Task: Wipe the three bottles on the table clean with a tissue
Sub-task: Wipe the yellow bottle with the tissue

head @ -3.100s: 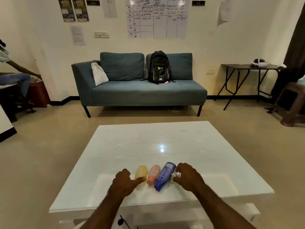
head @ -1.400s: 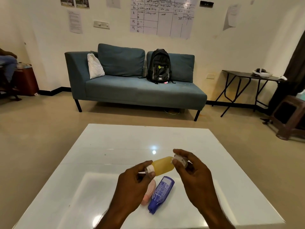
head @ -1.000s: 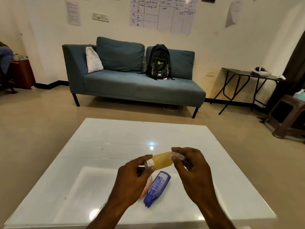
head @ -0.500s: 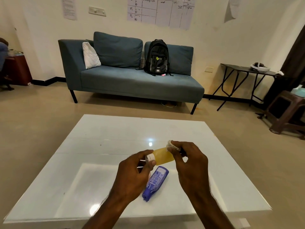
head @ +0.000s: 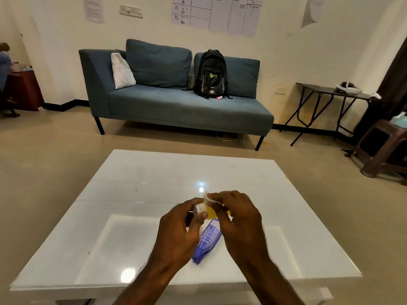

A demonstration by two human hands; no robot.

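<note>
Sliding toward the cap, right hand (head: 239, 219) rubs a pinched tissue (head: 210, 198) along the yellow bottle (head: 211, 214), gripped by left hand (head: 178, 230) above the table's (head: 132, 194) near edge; blue bottle (head: 208, 241) likely follows.

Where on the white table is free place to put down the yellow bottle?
Bare table: the far half toward the sofa, and the left and right sides. Crowded: near centre, where the blue bottle lies under both hands.
</note>
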